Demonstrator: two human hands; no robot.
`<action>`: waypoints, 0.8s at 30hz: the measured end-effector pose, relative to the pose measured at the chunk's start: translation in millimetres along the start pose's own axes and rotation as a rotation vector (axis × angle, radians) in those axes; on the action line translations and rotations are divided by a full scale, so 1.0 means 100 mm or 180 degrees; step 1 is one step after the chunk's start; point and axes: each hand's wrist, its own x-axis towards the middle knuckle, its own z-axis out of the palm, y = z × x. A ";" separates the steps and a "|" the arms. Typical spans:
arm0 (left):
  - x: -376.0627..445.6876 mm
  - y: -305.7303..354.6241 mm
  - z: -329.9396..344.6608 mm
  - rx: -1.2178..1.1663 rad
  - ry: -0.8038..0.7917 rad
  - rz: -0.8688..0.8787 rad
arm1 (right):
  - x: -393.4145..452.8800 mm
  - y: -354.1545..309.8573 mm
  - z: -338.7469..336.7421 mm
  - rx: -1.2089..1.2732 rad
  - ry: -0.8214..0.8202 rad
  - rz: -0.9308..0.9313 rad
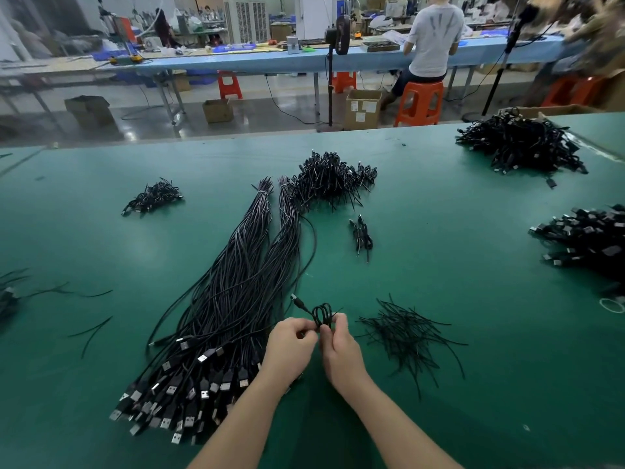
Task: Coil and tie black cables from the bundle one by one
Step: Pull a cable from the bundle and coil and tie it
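Head view, left to right: a small heap of tied cables (pixel 152 197) lies on the green tabletop (pixel 473 265), then the long bundle (pixel 233 299). Just right of its plugs, the left hand (pixel 291 346) and right hand (pixel 341 353) both pinch one coiled cable (pixel 323 314). Loose ties (pixel 406 336) lie further right.

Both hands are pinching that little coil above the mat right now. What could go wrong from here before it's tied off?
1. The coiled cable is held only at its base by the left hand and right hand; if either grip loosens, the loops may spring open.
2. Its free plug end sticks out toward the long cable bundle and could snag there.
3. The loose tie wires lie tangled, so grabbing one might drag out several.
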 end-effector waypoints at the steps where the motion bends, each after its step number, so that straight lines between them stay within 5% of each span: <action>1: 0.00 0.01 0.02 0.0042 0.0022 -0.0007 | 0.00 0.00 0.00 -0.0004 0.0003 0.0016; 8: -0.04 0.00 0.08 0.0639 0.0344 0.0471 | 0.02 -0.02 0.00 0.0114 -0.0036 0.0188; 18: -0.07 -0.15 -0.10 0.2237 0.1038 0.2811 | 0.07 -0.11 -0.26 0.1198 -0.1249 0.0731; 24: 0.07 -0.07 -0.36 0.3030 -0.0014 0.2829 | 0.10 -0.14 -0.28 0.0959 -0.1719 0.0693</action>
